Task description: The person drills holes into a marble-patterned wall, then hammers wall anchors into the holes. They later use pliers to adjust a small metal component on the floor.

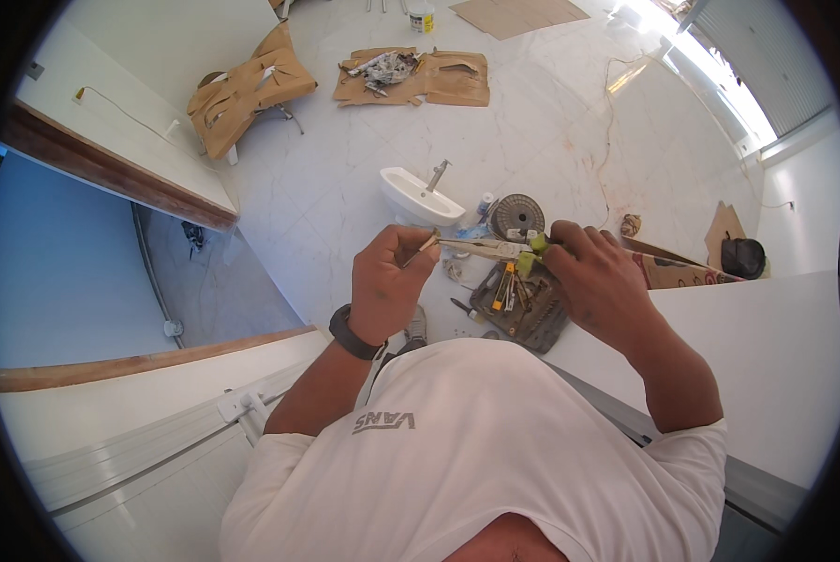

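Note:
My left hand [387,290] is closed in a pinch on a small, thin brass-coloured piece [429,242], whose kind I cannot make out. In my right hand [598,281] are long-nose pliers [486,247] with green handles, the fingers wrapped round the grips. The pliers point left, and their tip meets the small piece at my left fingertips. Whether the jaws grip it is too small to tell. Below the pliers, on the floor, lies a dark tool case [540,323] holding yellow-handled tools [505,287].
A white washbasin [411,195] with a metal tap [438,175] sits on the floor ahead, beside a round dark reel [517,215]. Cardboard [457,86] lies farther off, near a bucket [422,17]. A white surface [692,356] is at my right, a doorway with wooden edging [130,169] at left.

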A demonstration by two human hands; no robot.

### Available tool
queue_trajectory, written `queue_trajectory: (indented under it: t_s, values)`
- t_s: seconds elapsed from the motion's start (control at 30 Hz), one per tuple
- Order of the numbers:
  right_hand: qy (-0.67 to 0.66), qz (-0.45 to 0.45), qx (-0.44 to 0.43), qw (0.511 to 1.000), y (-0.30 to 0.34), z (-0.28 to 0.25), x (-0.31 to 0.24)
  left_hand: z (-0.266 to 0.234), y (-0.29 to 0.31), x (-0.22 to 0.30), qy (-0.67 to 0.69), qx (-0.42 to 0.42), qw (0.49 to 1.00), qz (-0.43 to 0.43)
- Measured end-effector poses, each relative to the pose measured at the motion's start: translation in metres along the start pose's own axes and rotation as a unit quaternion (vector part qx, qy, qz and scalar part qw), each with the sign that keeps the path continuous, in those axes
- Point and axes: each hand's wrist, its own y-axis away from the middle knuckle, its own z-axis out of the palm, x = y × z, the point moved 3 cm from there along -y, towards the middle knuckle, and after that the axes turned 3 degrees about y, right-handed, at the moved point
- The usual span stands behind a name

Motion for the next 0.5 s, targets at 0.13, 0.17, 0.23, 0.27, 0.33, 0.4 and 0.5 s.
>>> queue_trajectory:
  t_s: [0.13, 0.17, 0.23, 0.27, 0.33, 0.4, 0.5]
  values:
    - [0.002, -0.004, 0.001, 1.000, 0.002, -0.005, 0.001, 0.000, 0.004, -0.001, -0.010, -0.024, 0.999, -0.021]
    - [0.002, -0.003, -0.001, 1.000, 0.003, -0.006, 0.001, -0.001, 0.004, 0.000, -0.005, -0.032, 0.999, -0.013]
    - [-0.011, 0.007, -0.010, 1.000, 0.003, -0.005, 0.003, -0.004, 0.005, 0.001, 0.004, -0.048, 0.999, -0.014]
    - [-0.016, 0.003, -0.013, 1.000, 0.003, -0.004, 0.004, -0.006, 0.004, 0.001, 0.011, -0.076, 0.997, -0.015]
    - [-0.019, -0.005, -0.013, 1.000, 0.001, -0.003, 0.008, -0.010, 0.002, 0.002, 0.016, -0.126, 0.991, -0.032]
    - [-0.033, -0.016, -0.023, 0.999, 0.000, -0.003, 0.012, -0.014, -0.001, 0.004, 0.029, -0.174, 0.984, -0.033]
    - [-0.066, -0.025, -0.056, 0.996, 0.002, -0.005, 0.018, -0.020, -0.002, 0.008, 0.093, -0.233, 0.967, -0.043]
